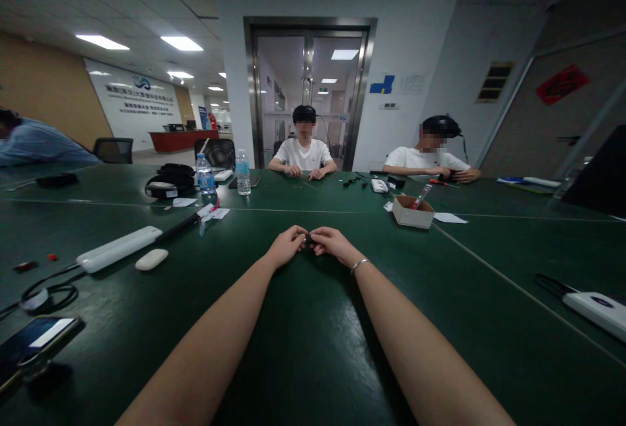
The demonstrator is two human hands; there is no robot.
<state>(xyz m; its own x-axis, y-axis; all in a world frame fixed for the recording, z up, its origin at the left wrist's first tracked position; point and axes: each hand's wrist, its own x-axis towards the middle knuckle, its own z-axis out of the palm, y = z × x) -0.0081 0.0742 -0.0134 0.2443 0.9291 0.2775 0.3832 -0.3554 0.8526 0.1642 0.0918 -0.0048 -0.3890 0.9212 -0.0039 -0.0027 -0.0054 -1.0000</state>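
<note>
My left hand (287, 246) and my right hand (331, 242) meet fingertip to fingertip over the dark green table (303, 348), arms stretched forward. Between the fingertips sits a small dark object (308, 239), pinched from both sides; it is too small to identify. A thin bracelet (358, 264) circles my right wrist.
A small cardboard box (413, 212) with a red-handled tool stands to the right. A white power strip (119, 248) and a white oval piece (151, 259) lie left, a phone (36, 341) near left. Two water bottles (243, 172) stand farther back. Two people sit across the table.
</note>
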